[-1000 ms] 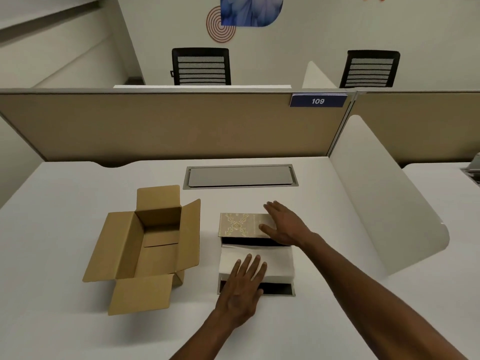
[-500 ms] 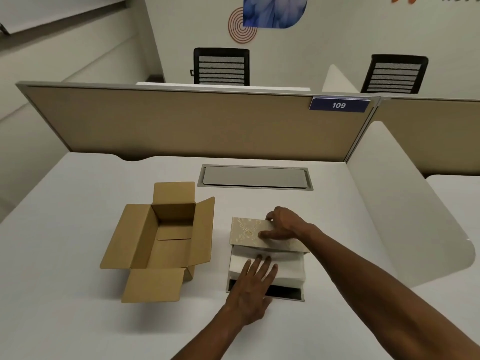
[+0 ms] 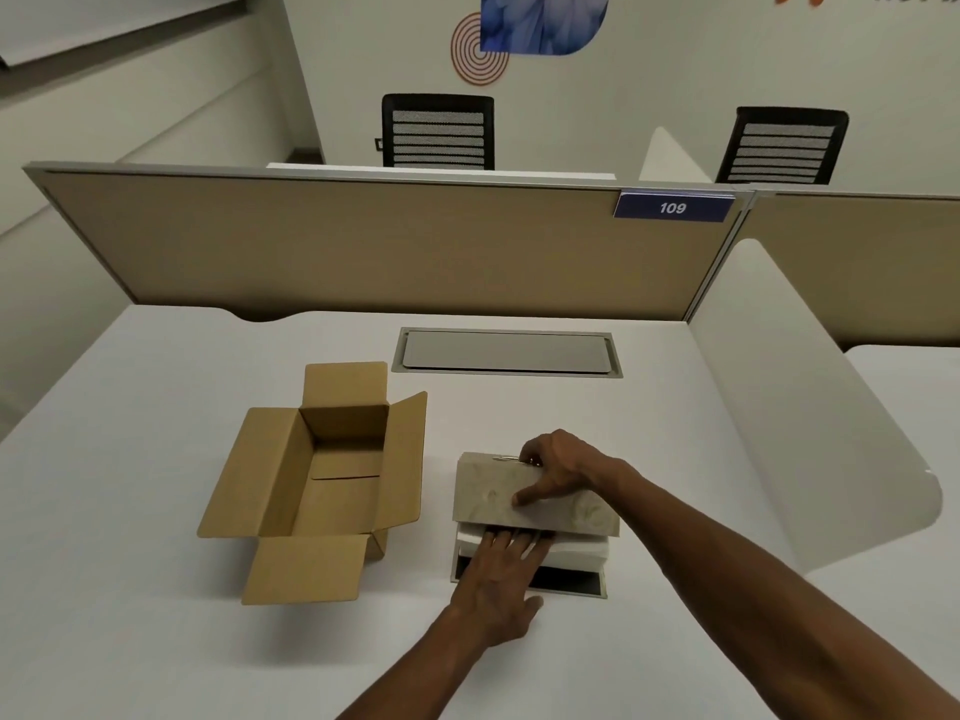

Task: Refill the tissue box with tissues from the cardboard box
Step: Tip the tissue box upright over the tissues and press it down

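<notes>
Two hands: both at the tissue box (image 3: 530,582), right of centre on the white counter (image 3: 156,589).
Right hand (image 3: 558,472): grips the patterned lid (image 3: 524,504), tilted over the box.
Left hand (image 3: 501,576): flat, fingers spread, pressing the white tissues (image 3: 582,550) under the lid.
Cardboard box (image 3: 322,480): just left, flaps open.

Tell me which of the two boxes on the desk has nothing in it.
The brown cardboard box on the left, flaps open, bare bottom showing. The patterned tissue box holds white tissues.
</notes>
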Demonstrator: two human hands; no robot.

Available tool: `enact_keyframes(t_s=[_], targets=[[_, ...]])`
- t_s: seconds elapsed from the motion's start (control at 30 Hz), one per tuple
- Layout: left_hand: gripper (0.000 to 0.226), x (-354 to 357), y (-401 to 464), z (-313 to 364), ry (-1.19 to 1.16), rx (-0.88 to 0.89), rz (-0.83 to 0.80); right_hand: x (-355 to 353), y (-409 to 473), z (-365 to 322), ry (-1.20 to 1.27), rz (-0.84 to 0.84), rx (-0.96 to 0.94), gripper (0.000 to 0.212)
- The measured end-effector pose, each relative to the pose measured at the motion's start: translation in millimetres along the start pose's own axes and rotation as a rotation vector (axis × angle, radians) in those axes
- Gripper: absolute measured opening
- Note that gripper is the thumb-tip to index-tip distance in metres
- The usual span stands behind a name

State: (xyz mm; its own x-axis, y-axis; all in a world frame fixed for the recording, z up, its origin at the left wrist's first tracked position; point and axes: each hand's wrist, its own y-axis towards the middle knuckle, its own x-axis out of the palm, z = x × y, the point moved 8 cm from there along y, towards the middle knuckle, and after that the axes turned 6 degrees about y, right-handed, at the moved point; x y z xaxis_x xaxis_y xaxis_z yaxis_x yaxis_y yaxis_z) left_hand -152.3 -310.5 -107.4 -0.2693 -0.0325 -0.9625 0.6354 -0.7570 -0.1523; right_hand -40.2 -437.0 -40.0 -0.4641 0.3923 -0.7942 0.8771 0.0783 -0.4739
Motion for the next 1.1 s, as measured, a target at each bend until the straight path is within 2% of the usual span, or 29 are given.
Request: enact_keyframes(t_s=[0.37, 0.67, 0.83, 1.1], targets=[[0.088, 1.3, -1.6, 0.1, -0.026, -0.059, -0.035, 17.0, -2.3, -4.3, 0.012, -0.098, -0.018, 0.067], [0.090, 6.7, -1.1, -0.7, -0.047, -0.107, -0.047, 13.2, 0.1, -2.7, 0.040, -0.077, -0.041, 0.066], [0.093, 9.0, -3.0, -1.4, -0.062, -0.101, -0.096, 16.3, 3.0, -3.3, 0.097, -0.122, -0.022, 0.053], [0.088, 11.5, -5.1, -0.7, -0.050, -0.102, -0.106, 18.0, 2.3, -3.5, 0.108, -0.169, 0.014, 0.061]])
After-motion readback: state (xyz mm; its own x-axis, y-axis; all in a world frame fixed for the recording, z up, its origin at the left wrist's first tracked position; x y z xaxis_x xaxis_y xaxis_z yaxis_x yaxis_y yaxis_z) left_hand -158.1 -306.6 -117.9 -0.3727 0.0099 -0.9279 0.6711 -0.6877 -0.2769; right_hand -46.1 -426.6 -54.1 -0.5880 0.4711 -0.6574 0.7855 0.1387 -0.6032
